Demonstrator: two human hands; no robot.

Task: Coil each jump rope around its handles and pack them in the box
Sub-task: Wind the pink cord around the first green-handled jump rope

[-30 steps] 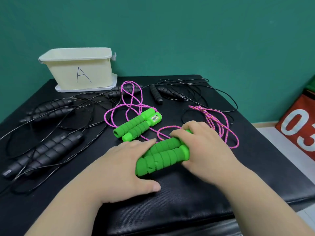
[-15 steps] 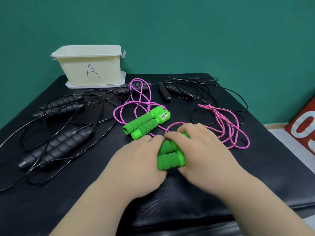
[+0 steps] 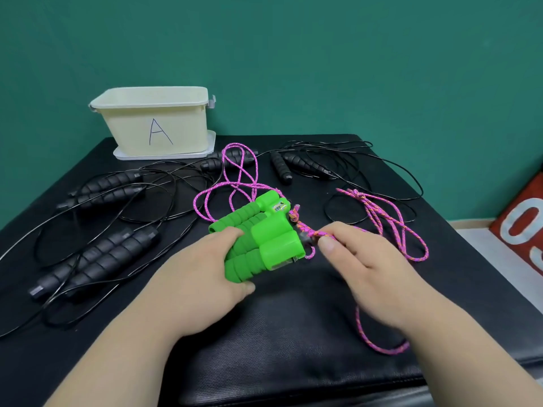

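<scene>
Right hand (image 3: pixel 367 265) has shifted to pinch the pink rope (image 3: pixel 305 229); left hand (image 3: pixel 199 268) grips two green handles (image 3: pixel 273 245). Behind lie two other green handles (image 3: pixel 266 202) and eight black handles (image 3: pixel 100 259).

A plain teal wall (image 3: pixel 352 54) fills the upper half of the view, matt and evenly lit, with no marks on it. In front of it stands a table (image 3: pixel 293 362) with a black padded top. The covering has a fine woven grain and takes a dull sheen from soft overhead light near the front edge, where a seam runs across. To the right the table drops away to a pale floor (image 3: pixel 482 245). A narrow beige skirting (image 3: pixel 470 223) runs where the floor meets the wall. At the right edge a red board (image 3: pixel 526 224) with large white numerals is cut off by the frame.
</scene>
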